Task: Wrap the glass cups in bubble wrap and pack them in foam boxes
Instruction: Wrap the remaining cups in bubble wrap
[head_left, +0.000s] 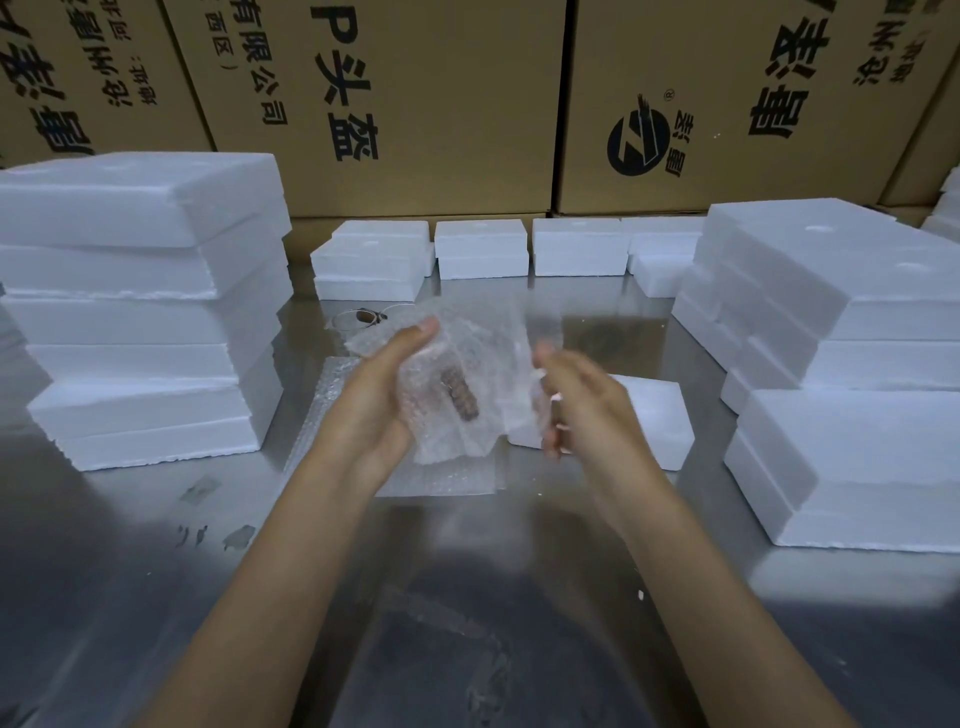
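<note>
Above the table, left hand (382, 400) cupping bubble-wrapped cup (457, 395), blurred right hand (582, 405) seemingly pinching wrap.

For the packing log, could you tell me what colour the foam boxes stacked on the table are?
The foam boxes are plain white, clearest in the head view.

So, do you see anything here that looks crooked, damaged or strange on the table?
Small things only: the left foam stack is askew, with ragged slab edges, and a white crumb lies on the table. The left hand holds the wrap as expected.
</note>
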